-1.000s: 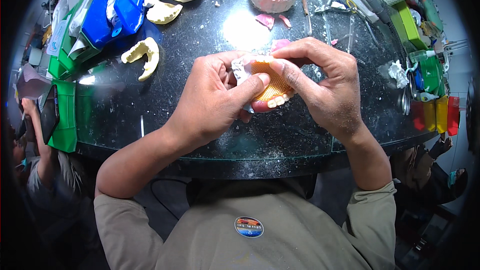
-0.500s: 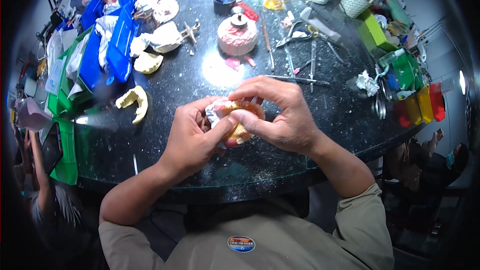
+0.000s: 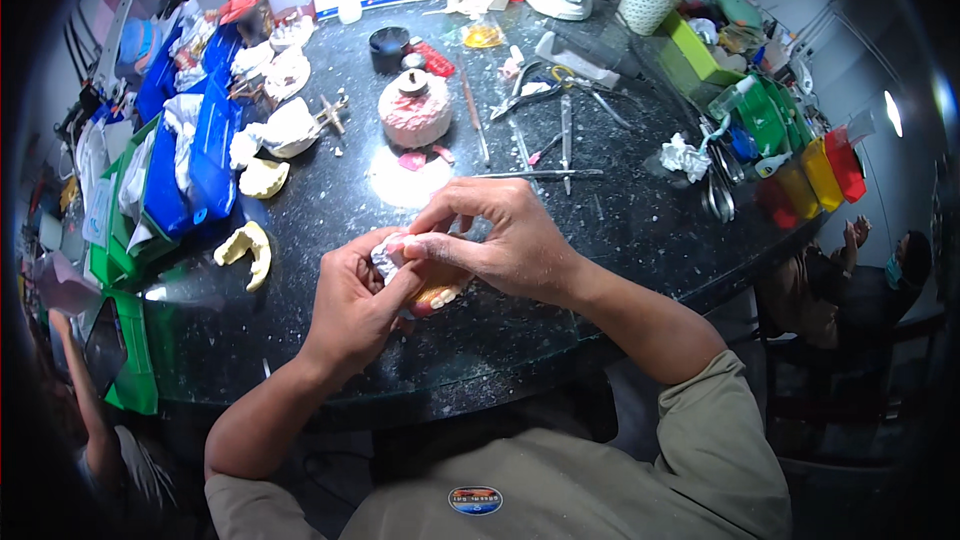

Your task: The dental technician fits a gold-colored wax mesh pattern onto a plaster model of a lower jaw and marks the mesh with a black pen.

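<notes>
Near the middle of the dark bench I hold a denture (image 3: 432,292) with a gold mesh plate, pink gum and white teeth; white plaster-like material shows at its upper left. My left hand (image 3: 350,292) grips it from the left, thumb across its near side. My right hand (image 3: 512,240) pinches the upper edge with thumb and bent fingers, covering much of the plate. A U-shaped cream plaster dental model (image 3: 260,248) lies left of my left hand. Beyond the hands stands a pink-crusted round burner (image 3: 415,120) with a metal cap, pink scraps (image 3: 412,160) beside it.
Thin metal tools (image 3: 567,145) and pliers (image 3: 530,90) lie beyond my right hand. Plaster models (image 3: 290,128) and blue bins (image 3: 205,155) fill the left side. At right are crumpled tissue (image 3: 685,158), scissors (image 3: 718,195) and coloured bins (image 3: 822,175). Other people sit at both sides.
The view has shifted, so the bench things sit further left. My right thumb and fingers have moved from across the gold plate to the denture's upper left edge.
</notes>
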Available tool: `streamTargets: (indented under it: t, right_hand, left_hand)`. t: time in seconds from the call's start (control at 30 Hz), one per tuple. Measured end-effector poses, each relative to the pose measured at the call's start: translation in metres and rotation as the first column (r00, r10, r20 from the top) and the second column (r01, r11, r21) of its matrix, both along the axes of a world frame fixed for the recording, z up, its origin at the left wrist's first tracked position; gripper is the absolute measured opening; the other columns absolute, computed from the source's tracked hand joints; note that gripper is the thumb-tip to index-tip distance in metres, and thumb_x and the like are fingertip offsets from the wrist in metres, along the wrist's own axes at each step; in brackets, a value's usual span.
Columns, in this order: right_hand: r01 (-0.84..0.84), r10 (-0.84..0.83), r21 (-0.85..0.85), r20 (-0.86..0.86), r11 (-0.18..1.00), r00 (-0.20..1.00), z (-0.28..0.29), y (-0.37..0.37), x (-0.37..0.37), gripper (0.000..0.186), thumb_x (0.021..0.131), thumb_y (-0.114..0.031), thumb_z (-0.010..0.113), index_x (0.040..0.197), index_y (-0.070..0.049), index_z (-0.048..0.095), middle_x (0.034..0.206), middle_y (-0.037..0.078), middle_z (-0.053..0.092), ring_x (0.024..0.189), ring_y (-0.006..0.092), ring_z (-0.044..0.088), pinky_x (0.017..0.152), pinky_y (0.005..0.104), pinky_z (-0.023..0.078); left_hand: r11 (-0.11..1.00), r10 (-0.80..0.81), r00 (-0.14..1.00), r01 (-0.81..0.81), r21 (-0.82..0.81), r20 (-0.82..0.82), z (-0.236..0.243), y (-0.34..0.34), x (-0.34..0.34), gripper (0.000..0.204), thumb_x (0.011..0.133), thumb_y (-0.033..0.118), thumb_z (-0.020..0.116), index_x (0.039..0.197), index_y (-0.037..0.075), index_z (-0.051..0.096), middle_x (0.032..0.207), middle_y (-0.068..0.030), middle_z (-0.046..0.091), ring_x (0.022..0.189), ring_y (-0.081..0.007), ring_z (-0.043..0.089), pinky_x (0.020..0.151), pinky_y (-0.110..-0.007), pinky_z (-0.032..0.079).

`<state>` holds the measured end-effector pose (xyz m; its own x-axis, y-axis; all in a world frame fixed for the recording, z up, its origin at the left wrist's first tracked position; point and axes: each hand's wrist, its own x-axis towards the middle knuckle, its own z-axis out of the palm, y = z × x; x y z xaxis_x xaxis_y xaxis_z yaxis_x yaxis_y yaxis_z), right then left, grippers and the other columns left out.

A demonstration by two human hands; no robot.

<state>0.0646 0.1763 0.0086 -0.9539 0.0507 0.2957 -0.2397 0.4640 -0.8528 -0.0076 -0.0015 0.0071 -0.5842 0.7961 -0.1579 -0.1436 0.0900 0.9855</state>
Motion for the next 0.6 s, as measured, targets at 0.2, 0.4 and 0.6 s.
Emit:
streamTargets:
  t: [0.2, 0.4, 0.6]
  right_hand:
    - [0.197, -0.183, -0.222, 0.081, 0.955, 0.98, 0.011, 0.056, -0.003, 0.019, 0.093, -0.017, 0.061, 0.092, 0.002, 0.064, 0.079, 0.004, 0.064, 0.063, 0.0066, 0.057, 0.059, 0.0221, 0.051]
    - [0.487, -0.484, -0.019, 0.076, 0.873, 0.872, 0.017, 0.145, 0.0, 0.02, 0.085, -0.01, 0.069, 0.103, -0.003, 0.063, 0.082, 0.004, 0.064, 0.066, 0.0091, 0.062, 0.059, 0.0221, 0.051]
    - [0.808, -0.834, -0.238, -0.285, 0.539, 0.472, 0.061, 0.294, 0.069, 0.015, 0.086, -0.015, 0.063, 0.095, -0.005, 0.067, 0.085, 0.004, 0.067, 0.066, 0.0109, 0.063, 0.059, 0.0231, 0.048]
  left_hand:
    - [0.996, 0.09, 0.983, -0.092, 0.009, 0.161, -0.003, -0.005, -0.006, 0.026, 0.089, 0.009, 0.061, 0.112, -0.003, 0.057, 0.08, -0.0031, 0.066, 0.055, -0.0001, 0.055, 0.041, -0.014, 0.037]
    - [0.993, 0.096, 0.976, -0.107, 0.046, 0.196, -0.005, -0.006, -0.011, 0.029, 0.088, 0.013, 0.062, 0.112, -0.002, 0.056, 0.079, -0.003, 0.065, 0.055, -0.001, 0.054, 0.043, -0.015, 0.039]
    - [0.991, 0.135, 0.962, -0.133, -0.027, 0.236, 0.001, -0.005, -0.013, 0.033, 0.086, 0.013, 0.061, 0.114, -0.003, 0.053, 0.085, -0.0043, 0.064, 0.06, -0.0038, 0.057, 0.045, -0.017, 0.043]
